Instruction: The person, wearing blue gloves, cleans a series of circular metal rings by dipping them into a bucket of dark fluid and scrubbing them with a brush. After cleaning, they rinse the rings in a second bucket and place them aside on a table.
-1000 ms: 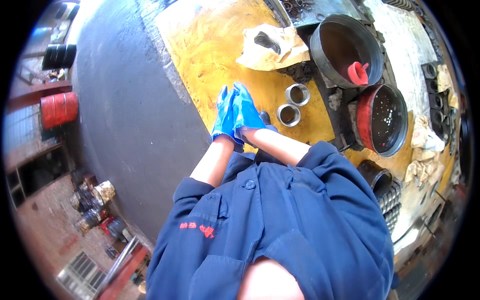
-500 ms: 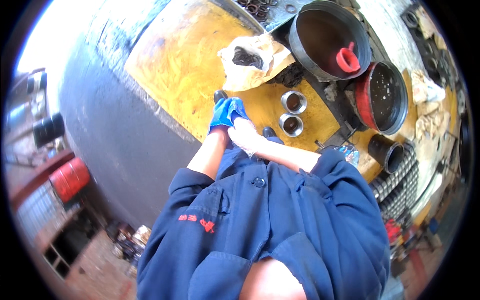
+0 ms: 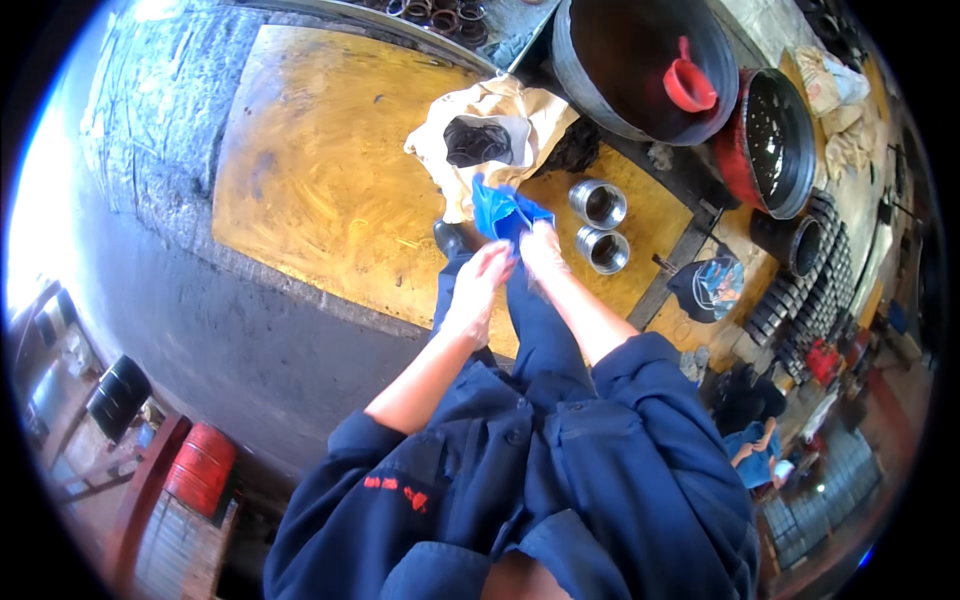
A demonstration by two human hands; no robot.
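My right hand (image 3: 543, 252) is closed on a crumpled blue glove (image 3: 503, 208), which hangs limp beyond the fingers. Close on its left, my left hand (image 3: 482, 288) is out of the blue glove, fingers stretched toward it; whether they touch it I cannot tell. Just past the glove sits an opened paper bag (image 3: 433, 150) with a pale liner and dark, thin ring-like pieces inside. To the right of my hands two short shiny metal cylinders (image 3: 598, 205) stand one behind the other on the yellow sheet (image 3: 330, 170).
A large grey tub (image 3: 590, 95) of dark liquid holds a red dipper (image 3: 690, 85). Beside it are a red drum (image 3: 738, 165) and a black cylinder (image 3: 785, 240). Rows of metal parts (image 3: 800, 300) lie at right, near another person (image 3: 755, 445). Rings fill a tray (image 3: 530, 25) at the back.
The blue glove has come off my left hand and is now in my right hand. Both hands have shifted right, and the head view has turned.
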